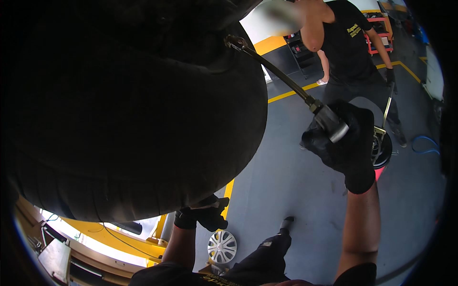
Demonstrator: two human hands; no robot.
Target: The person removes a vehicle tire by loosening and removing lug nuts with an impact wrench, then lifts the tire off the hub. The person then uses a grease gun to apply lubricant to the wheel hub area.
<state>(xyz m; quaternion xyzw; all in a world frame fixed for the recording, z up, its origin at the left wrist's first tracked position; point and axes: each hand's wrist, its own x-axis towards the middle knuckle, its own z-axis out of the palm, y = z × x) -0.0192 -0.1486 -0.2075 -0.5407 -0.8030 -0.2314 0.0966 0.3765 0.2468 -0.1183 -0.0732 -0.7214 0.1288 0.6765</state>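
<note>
A large black tyre (157,143) hangs raised in front of me and fills the upper left. My right hand (343,138), in a black glove, is closed round the thick metal end of a grease gun nozzle pipe (286,78). From my fist the pipe slants up and left, its tip against or close to a dirty metal part (234,42) beside the tyre; contact is hard to tell. Below the tyre's lower edge is my left hand (207,214), also gloved in black. Its fingers are apart and partly bent, partly in shadow, with nothing clearly held.
A co-worker (348,52) at upper right has a gloved hand on the lever (388,107) of a pump on a black and red bucket (381,152). A silver wheel cover (222,247) lies low by my left arm. A blue hose (424,143) and red tool cart (380,35) are right.
</note>
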